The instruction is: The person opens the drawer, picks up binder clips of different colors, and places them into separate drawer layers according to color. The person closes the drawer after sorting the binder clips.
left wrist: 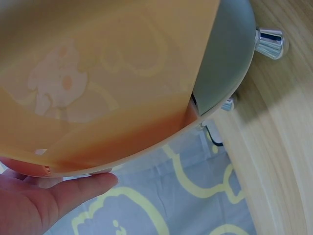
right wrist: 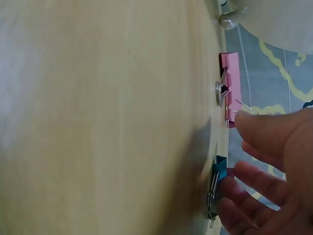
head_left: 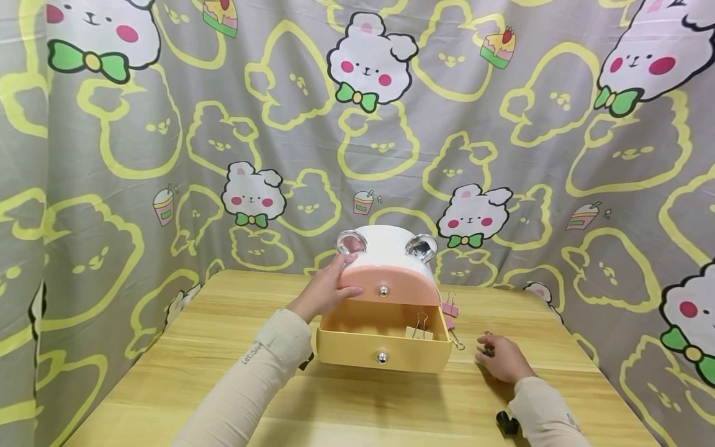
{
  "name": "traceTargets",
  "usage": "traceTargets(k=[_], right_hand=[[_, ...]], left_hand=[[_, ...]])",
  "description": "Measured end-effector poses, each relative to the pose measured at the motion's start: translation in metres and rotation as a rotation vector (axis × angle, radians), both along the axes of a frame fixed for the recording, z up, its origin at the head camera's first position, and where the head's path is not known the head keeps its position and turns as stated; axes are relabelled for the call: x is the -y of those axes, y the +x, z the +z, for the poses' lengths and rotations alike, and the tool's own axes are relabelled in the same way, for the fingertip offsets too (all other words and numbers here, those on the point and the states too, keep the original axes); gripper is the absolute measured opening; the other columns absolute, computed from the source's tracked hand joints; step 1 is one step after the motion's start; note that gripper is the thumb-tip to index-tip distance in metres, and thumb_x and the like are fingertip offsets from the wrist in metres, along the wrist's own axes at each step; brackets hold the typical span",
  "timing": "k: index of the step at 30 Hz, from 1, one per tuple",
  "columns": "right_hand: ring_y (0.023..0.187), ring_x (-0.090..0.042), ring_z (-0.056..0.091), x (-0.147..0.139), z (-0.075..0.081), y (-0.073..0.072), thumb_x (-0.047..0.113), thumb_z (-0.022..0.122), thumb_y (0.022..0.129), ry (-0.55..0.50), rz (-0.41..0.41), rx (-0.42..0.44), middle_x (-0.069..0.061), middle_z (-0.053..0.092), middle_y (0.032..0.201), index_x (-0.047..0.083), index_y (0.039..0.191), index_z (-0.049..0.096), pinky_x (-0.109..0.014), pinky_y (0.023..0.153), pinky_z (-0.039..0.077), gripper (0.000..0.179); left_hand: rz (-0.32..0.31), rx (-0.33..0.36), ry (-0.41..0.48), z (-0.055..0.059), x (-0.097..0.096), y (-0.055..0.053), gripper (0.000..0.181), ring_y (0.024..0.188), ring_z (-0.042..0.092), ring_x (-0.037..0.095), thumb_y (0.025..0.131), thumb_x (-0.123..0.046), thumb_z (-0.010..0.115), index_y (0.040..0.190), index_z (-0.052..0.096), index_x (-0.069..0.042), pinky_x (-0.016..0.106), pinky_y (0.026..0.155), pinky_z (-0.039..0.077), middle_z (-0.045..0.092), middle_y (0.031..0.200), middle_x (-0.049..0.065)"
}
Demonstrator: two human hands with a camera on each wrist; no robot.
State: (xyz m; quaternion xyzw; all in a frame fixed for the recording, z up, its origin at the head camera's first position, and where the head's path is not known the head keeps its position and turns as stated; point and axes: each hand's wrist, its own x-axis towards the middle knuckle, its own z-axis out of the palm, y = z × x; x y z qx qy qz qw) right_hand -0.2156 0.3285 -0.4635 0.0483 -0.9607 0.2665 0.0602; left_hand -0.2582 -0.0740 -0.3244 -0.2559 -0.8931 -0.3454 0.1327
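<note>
A small desktop drawer box with a white domed top [head_left: 385, 241] and silver ears stands on the table. Its pink upper drawer [head_left: 408, 287] is closed; the yellow lower drawer [head_left: 349, 349] is pulled out, with a cream binder clip [head_left: 419, 333] inside. My left hand [head_left: 326, 287] rests against the box's left side, thumb extended over the pink front, fingers up by the ear. Beside a teal binder clip [right wrist: 221, 169], my right hand [head_left: 505, 360] is low over the table, fingers loosely bent, apparently touching the clip without gripping it. Pink binder clips [right wrist: 234, 88] lie near the box.
The wooden table [head_left: 223, 347] extends around the box. A grey patterned curtain [head_left: 301, 143] hangs behind it and along both sides. Black wrist straps or mounts [head_left: 507, 423] show at the sleeves.
</note>
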Motion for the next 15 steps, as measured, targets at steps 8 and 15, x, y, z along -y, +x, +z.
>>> traceTargets(k=[8,15], right_hand=[[0.086,-0.029,0.062,-0.0030,-0.0042,-0.0015,0.002,0.074,0.080,0.012,0.012,-0.052,-0.009,0.066,0.093,-0.004,0.104,0.067,-0.049,0.080,0.049,0.025],[0.077,-0.019,0.056,-0.0064,-0.0069,0.0008,0.002,0.075,0.080,0.022,0.002,-0.054,-0.001,0.060,0.081,0.005,0.088,0.063,-0.042,0.072,0.047,0.014]], left_hand=[[0.004,0.007,0.000,0.0016,-0.0003,0.0026,0.071,0.104,0.055,0.031,0.082,-0.024,0.079,0.140,0.042,-0.011,0.046,0.094,0.042,0.057,0.123,0.015],[0.000,-0.002,-0.003,0.0015,0.0000,0.0022,0.071,0.105,0.055,0.031,0.081,-0.025,0.079,0.140,0.042,-0.011,0.046,0.094,0.042,0.057,0.124,0.014]])
